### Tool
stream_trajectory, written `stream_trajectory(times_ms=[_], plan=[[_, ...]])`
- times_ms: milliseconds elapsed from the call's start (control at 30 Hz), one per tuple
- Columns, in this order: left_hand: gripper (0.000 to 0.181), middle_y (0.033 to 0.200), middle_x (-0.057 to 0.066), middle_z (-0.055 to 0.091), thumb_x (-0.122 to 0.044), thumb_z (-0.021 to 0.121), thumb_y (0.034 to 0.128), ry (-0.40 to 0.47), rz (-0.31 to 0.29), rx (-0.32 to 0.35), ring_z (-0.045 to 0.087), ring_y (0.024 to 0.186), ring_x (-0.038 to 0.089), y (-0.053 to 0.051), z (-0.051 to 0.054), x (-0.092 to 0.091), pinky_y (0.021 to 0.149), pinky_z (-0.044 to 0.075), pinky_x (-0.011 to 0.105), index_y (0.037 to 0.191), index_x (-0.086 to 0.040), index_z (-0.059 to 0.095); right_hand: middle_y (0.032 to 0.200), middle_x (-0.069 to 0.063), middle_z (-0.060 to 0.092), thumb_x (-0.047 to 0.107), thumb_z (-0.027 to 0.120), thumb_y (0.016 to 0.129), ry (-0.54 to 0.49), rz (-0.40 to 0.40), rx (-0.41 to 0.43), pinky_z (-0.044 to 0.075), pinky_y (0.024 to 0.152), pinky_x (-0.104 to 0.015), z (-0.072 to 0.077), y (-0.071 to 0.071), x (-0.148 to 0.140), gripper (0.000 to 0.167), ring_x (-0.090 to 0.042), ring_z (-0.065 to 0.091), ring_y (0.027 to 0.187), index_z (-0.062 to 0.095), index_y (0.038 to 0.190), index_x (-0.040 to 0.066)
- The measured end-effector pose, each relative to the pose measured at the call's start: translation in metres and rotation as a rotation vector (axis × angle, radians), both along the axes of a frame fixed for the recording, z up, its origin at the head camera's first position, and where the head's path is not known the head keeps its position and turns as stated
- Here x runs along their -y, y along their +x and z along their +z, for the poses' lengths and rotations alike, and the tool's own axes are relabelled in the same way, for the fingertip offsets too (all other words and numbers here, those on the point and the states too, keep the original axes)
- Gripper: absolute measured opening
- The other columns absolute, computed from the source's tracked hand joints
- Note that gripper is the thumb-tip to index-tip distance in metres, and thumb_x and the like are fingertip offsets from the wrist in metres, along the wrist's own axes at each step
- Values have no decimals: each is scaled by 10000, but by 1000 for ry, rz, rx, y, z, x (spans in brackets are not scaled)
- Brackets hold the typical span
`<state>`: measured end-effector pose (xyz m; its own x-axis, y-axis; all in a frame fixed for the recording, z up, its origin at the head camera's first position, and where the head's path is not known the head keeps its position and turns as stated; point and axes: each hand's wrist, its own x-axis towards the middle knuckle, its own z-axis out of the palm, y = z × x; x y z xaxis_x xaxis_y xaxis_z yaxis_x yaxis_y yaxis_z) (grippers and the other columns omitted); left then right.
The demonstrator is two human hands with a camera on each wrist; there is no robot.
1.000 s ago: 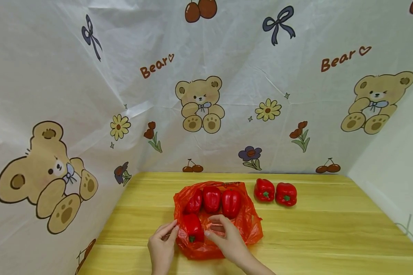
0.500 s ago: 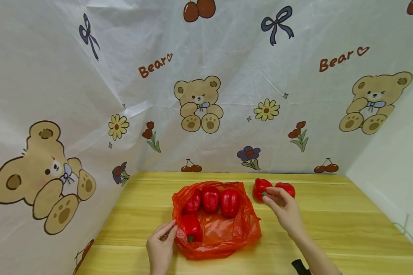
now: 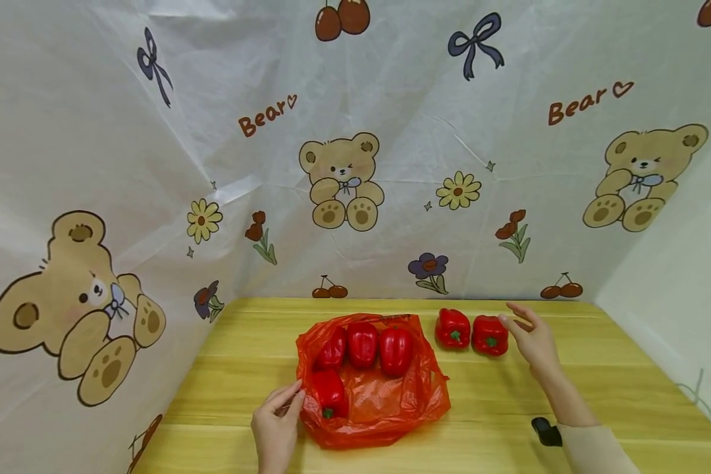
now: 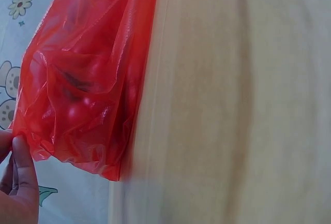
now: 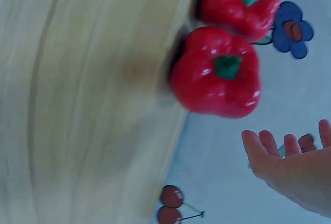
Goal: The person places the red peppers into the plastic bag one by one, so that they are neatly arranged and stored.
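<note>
My left hand (image 3: pixel 277 421) pinches the left rim of a crumpled red plastic bag (image 3: pixel 385 415); in the left wrist view, thumb and finger hold the bag's edge (image 4: pixel 77 89). Inside the bag lie several red bell peppers, three along the back and one bell pepper (image 3: pixel 330 394) at the front left. My right hand (image 3: pixel 533 339) hovers just right of a loose bell pepper (image 3: pixel 490 336), its fingers spread and nothing in it. Left of that one sits another loose bell pepper (image 3: pixel 452 329). The right wrist view shows a gap between my hand (image 5: pixel 295 167) and the nearer bell pepper (image 5: pixel 217 74).
Everything stands on a light wooden table (image 3: pixel 237 368). A white cloth (image 3: pixel 403 79) printed with bears and flowers hangs behind and to the left. On my right forearm is a black strap (image 3: pixel 546 432). A thin cord (image 3: pixel 699 395) shows at the far right.
My right hand has left the bag, moved right across the two loose bell peppers, and now is beside the right one. My left hand keeps its hold on the bag's rim.
</note>
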<state>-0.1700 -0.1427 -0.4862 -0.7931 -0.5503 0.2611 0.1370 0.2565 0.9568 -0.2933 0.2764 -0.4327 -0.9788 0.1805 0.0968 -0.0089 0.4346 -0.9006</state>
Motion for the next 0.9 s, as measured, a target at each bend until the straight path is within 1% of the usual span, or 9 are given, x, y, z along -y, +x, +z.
stream_trajectory(times_ms=[33,67,200,367,533,600,700,800,900], plan=[[168,971,196,721,46,746,807,-3,-1,-6,594,755,-83,0,0,0,648,507,68,973,34,766,1549,-291,256,383,520,1006,-17,18,16,388,1039,-575,-2,-2,-3,655,-483,332,1361,312,1514,25],[168,966,194,721,48,746,806,-7,-3,-12,596,756,-82,0,-1,0,648,508,69,972,33,767,1556,-302,226,382,513,1009,-32,35,38,366,1057,-608,-4,-4,-6,668,-493,309,1368,281,1527,29],[169,952,189,724,55,745,803,-17,-8,-27,601,757,-76,0,-2,1,645,511,73,968,28,769,1582,-314,101,381,493,1019,-100,110,132,292,1092,-673,-11,-12,-17,716,-509,213,1407,162,1560,50],[170,959,192,723,52,745,805,-1,-14,-16,604,760,-72,0,-1,1,650,512,71,972,31,767,1594,-306,28,374,505,1016,-149,154,217,260,1092,-688,-18,-17,-24,743,-515,149,1433,112,1569,69],[169,959,185,725,46,747,805,-1,-9,-4,602,761,-72,0,0,0,652,510,69,970,24,770,1591,-316,3,340,498,1024,-184,175,253,265,1096,-672,-26,-21,-25,725,-529,140,1431,107,1563,53],[168,958,184,725,47,748,803,-5,-8,-1,602,761,-73,1,1,0,652,510,69,968,23,771,1587,-321,19,329,495,1026,-206,180,260,270,1099,-667,-28,-22,-25,716,-524,153,1429,111,1560,47],[169,959,184,723,52,745,803,2,-8,8,600,762,-75,1,1,0,652,510,69,968,25,770,1571,-328,95,323,490,1028,-233,184,269,289,1104,-648,-32,-22,-23,700,-497,228,1408,128,1556,38],[173,964,184,721,56,740,805,14,-12,20,598,765,-73,1,2,0,654,511,71,973,26,769,1527,-326,196,326,484,1029,-237,178,274,319,1107,-618,-35,-23,-22,679,-454,341,1338,155,1546,32],[177,971,184,720,55,740,806,19,-15,22,600,767,-69,1,2,0,656,513,75,977,24,768,1493,-307,245,318,483,1030,-230,167,276,345,1107,-590,-37,-25,-22,661,-415,401,1287,171,1540,34]])
